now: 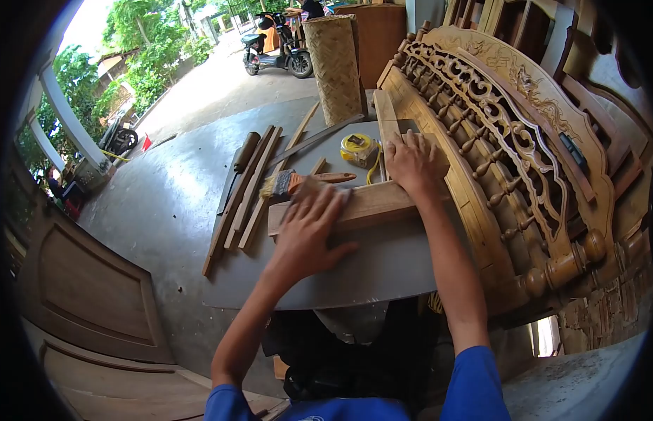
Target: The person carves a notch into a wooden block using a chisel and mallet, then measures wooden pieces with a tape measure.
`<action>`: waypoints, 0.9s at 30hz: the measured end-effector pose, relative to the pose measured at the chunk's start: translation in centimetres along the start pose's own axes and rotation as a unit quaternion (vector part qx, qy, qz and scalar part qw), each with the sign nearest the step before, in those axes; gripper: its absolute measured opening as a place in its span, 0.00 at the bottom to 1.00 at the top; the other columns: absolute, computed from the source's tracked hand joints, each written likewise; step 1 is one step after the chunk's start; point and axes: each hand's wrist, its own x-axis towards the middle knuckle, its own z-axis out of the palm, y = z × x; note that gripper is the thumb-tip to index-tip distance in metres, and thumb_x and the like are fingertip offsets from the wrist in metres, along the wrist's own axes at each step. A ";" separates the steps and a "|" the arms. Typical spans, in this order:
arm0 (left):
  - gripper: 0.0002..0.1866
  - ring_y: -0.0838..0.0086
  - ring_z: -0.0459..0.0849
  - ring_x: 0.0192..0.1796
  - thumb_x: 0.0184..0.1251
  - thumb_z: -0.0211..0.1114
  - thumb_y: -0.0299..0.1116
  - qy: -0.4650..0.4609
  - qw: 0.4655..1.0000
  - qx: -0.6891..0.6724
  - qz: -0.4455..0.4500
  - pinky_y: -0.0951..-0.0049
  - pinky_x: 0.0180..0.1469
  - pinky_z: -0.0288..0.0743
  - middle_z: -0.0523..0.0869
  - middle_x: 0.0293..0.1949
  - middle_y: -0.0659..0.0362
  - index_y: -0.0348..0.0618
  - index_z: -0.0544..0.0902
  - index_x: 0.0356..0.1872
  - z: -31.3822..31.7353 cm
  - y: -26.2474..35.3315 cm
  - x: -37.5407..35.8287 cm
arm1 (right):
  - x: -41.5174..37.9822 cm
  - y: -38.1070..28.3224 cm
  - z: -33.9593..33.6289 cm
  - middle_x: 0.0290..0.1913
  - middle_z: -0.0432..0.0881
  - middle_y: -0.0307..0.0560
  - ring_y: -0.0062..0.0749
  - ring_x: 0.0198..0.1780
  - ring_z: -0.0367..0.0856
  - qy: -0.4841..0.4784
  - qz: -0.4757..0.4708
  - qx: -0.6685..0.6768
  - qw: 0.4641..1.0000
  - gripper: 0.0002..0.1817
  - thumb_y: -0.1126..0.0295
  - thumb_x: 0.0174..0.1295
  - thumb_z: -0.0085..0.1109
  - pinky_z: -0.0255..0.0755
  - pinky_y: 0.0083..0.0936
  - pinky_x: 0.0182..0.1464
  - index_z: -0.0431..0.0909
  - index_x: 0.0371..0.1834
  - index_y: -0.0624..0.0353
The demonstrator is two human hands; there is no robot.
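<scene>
A thick wooden block [372, 209] lies across the grey tabletop in front of me. My left hand [309, 223] presses on its left part, fingers stretched out over a dark flat piece [346, 196] that looks like sandpaper; blur hides its details. At the block's right end my right hand [413, 167] grips the wood from above, its fingers bent over the far side. A paintbrush [291, 184] with a wooden handle lies just behind the left hand. Beyond the block sits a yellow tape measure [359, 148], near a long upright-lying wooden strip [387, 116].
Several narrow wooden strips [249, 189] and a metal ruler [316, 144] lie on the table's left. A rolled woven mat [335, 70] stands at the back. Carved wooden furniture panels [495, 133] lean along the right. Wooden door panels [88, 288] are at lower left, a scooter [277, 49] outside.
</scene>
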 end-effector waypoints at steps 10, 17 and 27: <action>0.45 0.50 0.60 0.65 0.46 0.60 0.64 0.002 0.997 -0.023 -0.074 0.52 0.64 0.52 0.63 0.64 0.51 0.51 0.61 0.64 -0.6 -1.9 -2.6 | 0.2 0.1 -0.2 0.67 0.56 0.48 0.44 0.70 0.48 -0.019 -0.008 -0.023 1.000 0.27 0.51 0.62 0.34 0.35 0.47 0.69 0.62 0.63 0.46; 0.46 0.47 0.58 0.65 0.45 0.59 0.67 0.048 0.997 -0.034 0.051 0.51 0.65 0.52 0.62 0.64 0.52 0.54 0.59 0.65 2.0 3.6 1.6 | 0.7 0.5 -0.6 0.68 0.55 0.46 0.43 0.70 0.48 -0.035 -0.027 -0.029 0.999 0.27 0.50 0.61 0.35 0.36 0.48 0.68 0.61 0.63 0.44; 0.47 0.45 0.57 0.65 0.44 0.61 0.66 0.034 0.998 -0.034 0.030 0.50 0.65 0.49 0.61 0.64 0.50 0.52 0.60 0.65 1.6 2.1 1.3 | 0.4 0.6 -0.2 0.67 0.56 0.48 0.45 0.69 0.49 -0.034 -0.039 -0.024 0.998 0.26 0.52 0.61 0.36 0.37 0.48 0.68 0.63 0.62 0.44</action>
